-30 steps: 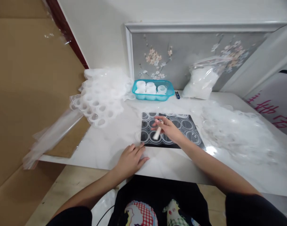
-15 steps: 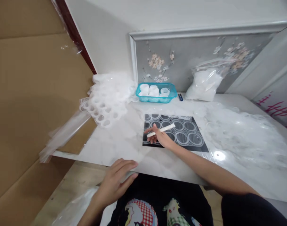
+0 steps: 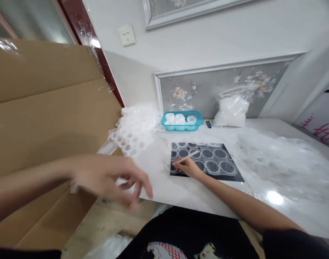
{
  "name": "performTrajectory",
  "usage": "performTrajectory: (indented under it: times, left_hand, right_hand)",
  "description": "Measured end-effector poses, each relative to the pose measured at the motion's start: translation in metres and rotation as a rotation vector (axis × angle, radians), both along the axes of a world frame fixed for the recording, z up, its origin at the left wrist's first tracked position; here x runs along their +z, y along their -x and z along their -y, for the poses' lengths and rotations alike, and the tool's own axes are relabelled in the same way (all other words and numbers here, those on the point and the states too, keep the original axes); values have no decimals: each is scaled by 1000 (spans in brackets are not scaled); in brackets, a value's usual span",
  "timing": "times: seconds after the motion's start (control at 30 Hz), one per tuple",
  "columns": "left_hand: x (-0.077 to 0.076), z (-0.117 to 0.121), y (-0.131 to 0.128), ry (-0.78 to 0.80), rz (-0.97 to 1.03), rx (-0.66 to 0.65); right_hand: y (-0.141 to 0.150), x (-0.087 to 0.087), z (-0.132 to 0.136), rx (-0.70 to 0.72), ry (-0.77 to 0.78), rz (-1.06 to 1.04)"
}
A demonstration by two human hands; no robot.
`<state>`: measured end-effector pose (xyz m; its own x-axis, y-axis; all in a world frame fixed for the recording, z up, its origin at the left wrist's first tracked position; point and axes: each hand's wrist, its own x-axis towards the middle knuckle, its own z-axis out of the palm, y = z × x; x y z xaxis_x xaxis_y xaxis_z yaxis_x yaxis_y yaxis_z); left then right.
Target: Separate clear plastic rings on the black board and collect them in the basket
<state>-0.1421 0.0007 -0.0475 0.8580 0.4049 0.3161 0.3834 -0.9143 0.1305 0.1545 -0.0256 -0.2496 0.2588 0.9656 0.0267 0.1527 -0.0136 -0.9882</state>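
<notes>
My right hand (image 3: 190,167) is grasping a slim white stick (image 3: 190,156) near its lower end, over the left part of a black board (image 3: 229,178). The stick is slanting, its free end rising toward the right, and my fingers are hiding whether its tip is touching anything. Beneath it, clear sheets with ringed outlines (image 3: 213,167) are lying over the board.

My left hand (image 3: 110,176) is hanging in the air near the table's (image 3: 159,183) front edge, blurred, its fingers loosely bent and seemingly gripping nothing.

For good control, I am judging that the pinch wants to be light and close to the working end, with the wrist low and strokes short, since thin film could be creasing or sliding under hard pressure. A palm resting on the board's left margin would be steadying it.

Beyond the board, a blue basket (image 3: 180,127) is holding white rolls, and a loose heap of clear film (image 3: 285,162) is lying to its right.
</notes>
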Motion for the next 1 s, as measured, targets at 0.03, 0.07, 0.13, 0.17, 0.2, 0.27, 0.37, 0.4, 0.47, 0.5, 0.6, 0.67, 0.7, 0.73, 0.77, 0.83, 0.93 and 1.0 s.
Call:
performTrajectory:
  times: [0.03,0.07,0.13,0.17,0.2,0.27,0.37,0.4,0.47,0.5,0.6,0.67,0.7,0.73,0.77,0.83,0.93,1.0]
  left_hand:
    - [-22,5,-12,19,-9,8]
    - [-44,8,-23,38,-20,16]
    - [-86,11,-47,72,-50,19]
    - [-103,9,-58,86,-75,15]
    - [-118,5,-69,98,-109,12]
    - [-140,-4,-86,120,-193,8]
    - [-161,-12,-99,138,-293,11]
    - [-166,-12,-100,138,-317,11]
    - [-172,-10,-100,133,-355,16]
    - [-173,-8,-99,129,-371,23]
    - [-173,-6,-101,128,-400,51]
    - [-172,-6,-103,131,-412,61]
    - [-172,-6,-104,131,-415,64]
    - [-172,-7,-105,130,-415,67]
    - [-172,-7,-106,132,-412,68]
    - [-172,-7,-107,135,-402,63]
    - [-173,-7,-107,139,-400,60]
    - [-173,-8,-107,143,-409,61]
  right_hand:
    - [1,-2,1,-7,-8,28]
    - [1,-3,2,-12,-20,62]
    - [1,-3,5,-13,-56,124]
    - [0,-3,6,-9,-72,152]
    - [0,-2,7,-2,-81,180]
    - [-1,0,8,5,-81,240]
    - [-2,4,10,-15,-43,292]
    - [-2,5,10,-24,-30,297]
    - [-2,6,10,-22,-10,313]
    - [-2,6,11,-18,-6,325]
    - [-3,6,11,-6,-1,354]
    - [-2,6,12,-7,12,367]
    - [-2,7,12,-7,19,369]
    - [-2,8,13,-10,22,369]
    - [-1,9,13,-13,23,369]
    - [-1,11,14,-10,12,374]
    - [-2,14,15,19,-60,420]
    - [-4,13,17,52,-163,499]
